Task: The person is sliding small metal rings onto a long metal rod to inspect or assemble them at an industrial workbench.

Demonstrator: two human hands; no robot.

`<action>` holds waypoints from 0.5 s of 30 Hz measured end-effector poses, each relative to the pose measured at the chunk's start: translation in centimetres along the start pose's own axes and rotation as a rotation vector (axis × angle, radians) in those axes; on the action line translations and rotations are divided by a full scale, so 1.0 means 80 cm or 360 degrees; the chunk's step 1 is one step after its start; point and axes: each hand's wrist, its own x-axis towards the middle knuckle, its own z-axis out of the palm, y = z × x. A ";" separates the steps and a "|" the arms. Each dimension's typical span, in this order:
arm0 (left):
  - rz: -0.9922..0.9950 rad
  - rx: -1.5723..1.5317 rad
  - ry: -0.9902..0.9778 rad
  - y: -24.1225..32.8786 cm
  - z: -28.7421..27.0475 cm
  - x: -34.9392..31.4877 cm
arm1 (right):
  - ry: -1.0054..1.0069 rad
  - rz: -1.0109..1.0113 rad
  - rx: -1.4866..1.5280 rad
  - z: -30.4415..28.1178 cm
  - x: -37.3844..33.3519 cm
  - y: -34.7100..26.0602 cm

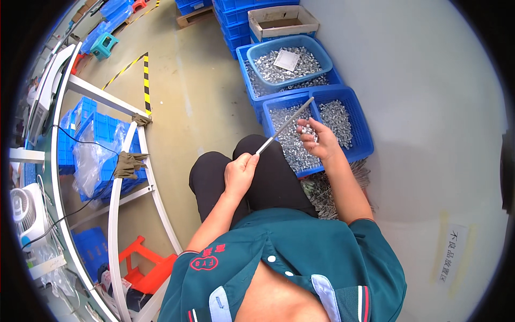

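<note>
- Left grip (240, 174): fingers wrapped around the lower end of a rod (284, 126), above the person's knees
- Rod: slim, grey, tilted; its free end points up and to the right, over the bin in this view, apart from the right hand
- Right grip (320, 140): fingers curled, palm turned up, holding several small silvery parts (307, 130)
- Bin (366, 127): blue, divided into two compartments, located ahead and to the right, beside the wall (429, 134)
- Bin contents: loose silvery metal pieces in both compartments; right hand in front of the divider area
- Rod heap (324, 196): many thin metal rods, near the bin's lower edge, partly hidden by the right forearm
- Basket (326, 58): light blue, filled with silvery pieces, a white card (287, 60) on top; placed in a second blue bin (245, 70) beyond the first
- Box (257, 22): white rim, just behind the basket
- Stool (145, 263): red, at the lower left, near a white frame (114, 220)
</note>
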 end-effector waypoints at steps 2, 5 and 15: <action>0.0062 -0.0054 0.0038 -0.006 0.003 -0.007 | 0.0055 -0.0017 0.0089 -0.009 0.006 -0.002; 0.0077 -0.0040 0.0013 -0.009 0.003 -0.012 | 0.0163 -0.0054 0.0231 -0.006 0.011 -0.003; 0.0126 0.0064 0.0029 -0.015 0.002 -0.019 | 0.0126 -0.0441 -0.0539 0.004 0.016 -0.002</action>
